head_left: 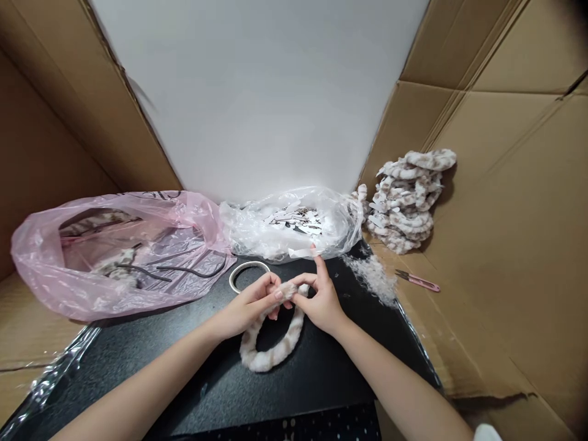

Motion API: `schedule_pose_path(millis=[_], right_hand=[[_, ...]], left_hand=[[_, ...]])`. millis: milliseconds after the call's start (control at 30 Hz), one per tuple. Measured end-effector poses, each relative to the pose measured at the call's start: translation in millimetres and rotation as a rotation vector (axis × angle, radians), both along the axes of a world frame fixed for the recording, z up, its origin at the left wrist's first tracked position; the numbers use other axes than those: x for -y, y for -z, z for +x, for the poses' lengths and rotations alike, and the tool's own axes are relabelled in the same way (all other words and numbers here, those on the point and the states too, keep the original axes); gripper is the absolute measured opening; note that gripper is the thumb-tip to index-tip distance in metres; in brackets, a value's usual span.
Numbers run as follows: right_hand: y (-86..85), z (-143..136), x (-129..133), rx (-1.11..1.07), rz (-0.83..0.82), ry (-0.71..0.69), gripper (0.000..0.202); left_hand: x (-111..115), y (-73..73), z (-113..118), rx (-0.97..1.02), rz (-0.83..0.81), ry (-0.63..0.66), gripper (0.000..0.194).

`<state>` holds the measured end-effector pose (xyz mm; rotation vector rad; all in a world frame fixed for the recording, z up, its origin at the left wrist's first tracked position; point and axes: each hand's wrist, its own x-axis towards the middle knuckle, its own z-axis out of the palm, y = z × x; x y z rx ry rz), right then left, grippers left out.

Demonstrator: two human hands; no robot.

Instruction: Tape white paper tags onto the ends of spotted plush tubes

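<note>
A fluffy cream ring with light brown patches [264,360] hangs from both hands over the black table. My left hand [261,300] pinches the ring's upper part between thumb and fingers. Close beside it, my right hand [321,300] grips the ring's top right with thumb and a finger, while another finger points up and away. Just behind my left hand lies a roll of white tape [234,278]. The spot between the fingertips is too small to make out in detail.
A pink plastic bag [37,251] with fluffy pieces and dark cords lies at left. Behind the hands is a clear bag [248,236] of small white pieces. Fluffy rings [407,196] are piled at right, near loose fluff [374,278] and pink-handled snips [422,282]. Cardboard walls stand on both sides.
</note>
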<state>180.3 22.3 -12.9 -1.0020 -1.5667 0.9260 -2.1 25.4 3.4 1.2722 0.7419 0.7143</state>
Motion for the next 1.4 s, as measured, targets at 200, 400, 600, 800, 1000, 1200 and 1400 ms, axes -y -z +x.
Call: schedule_pose_path(millis=[200,400,600,800,1000,1200,1400], right_hand=[[0.1,-2,0,0.077,0.011,0.049,0.081],[-9.5,19,-4,0.059,0.269,0.04,0.054],[-13.4,17,1,0.049,0.126,-0.082,0.074],[-5.3,2,4,0.047,0.081,-0.005,0.075],[-8.4,7,3,0.102,0.162,-0.002,0.067],[-37.8,36,-2,0.023,0.264,0.136,0.015],[-43.2,17,10,0.163,-0.165,-0.365,0.021]], left_hand=[[3,2.7,1,-0.035,0.032,-0.067,0.033],[2,-0.7,-1,-0.011,0.02,-0.106,0.037],[5,-0.5,-1,-0.011,0.018,-0.067,0.034],[9,-2.2,5,0.103,-0.092,-0.085,0.033],[8,0.1,4,0.128,-0.153,-0.077,0.033],[7,4.7,3,0.122,-0.161,-0.136,0.035],[8,7.8,6,0.106,-0.125,-0.157,0.036]])
